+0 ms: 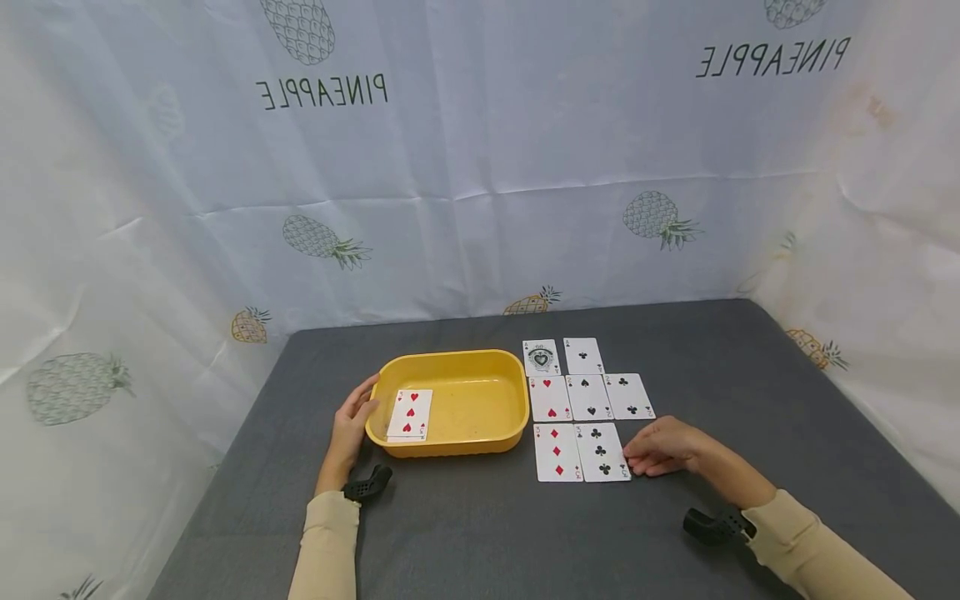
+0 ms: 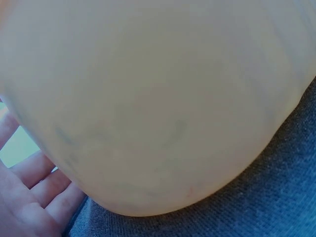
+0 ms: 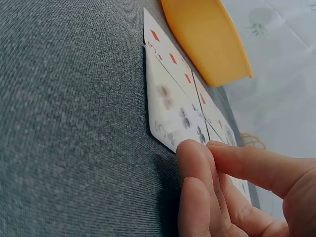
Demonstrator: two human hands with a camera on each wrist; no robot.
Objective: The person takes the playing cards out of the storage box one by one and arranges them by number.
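Observation:
My left hand (image 1: 350, 427) holds the left rim of a yellow plastic tray (image 1: 450, 447), its thumb over the edge. In the left wrist view the tray's pale outer wall (image 2: 163, 148) fills most of the picture, with the fingers (image 2: 47, 185) beside it. Inside the tray lies a three of hearts (image 1: 410, 412), another card's edge peeking out beneath. My right hand (image 1: 667, 446) pinches the right edge of a three of clubs (image 1: 601, 452), which lies beside a three of diamonds (image 1: 558, 452).
Above the threes sit a two of hearts (image 1: 551, 398), a two of spades (image 1: 588, 397) and a two of clubs (image 1: 629, 396). Behind them are an ornate ace (image 1: 542, 357) and an ace of clubs (image 1: 583, 356). A white pineapple-print curtain (image 1: 480, 150) surrounds the dark grey table (image 1: 465, 525).

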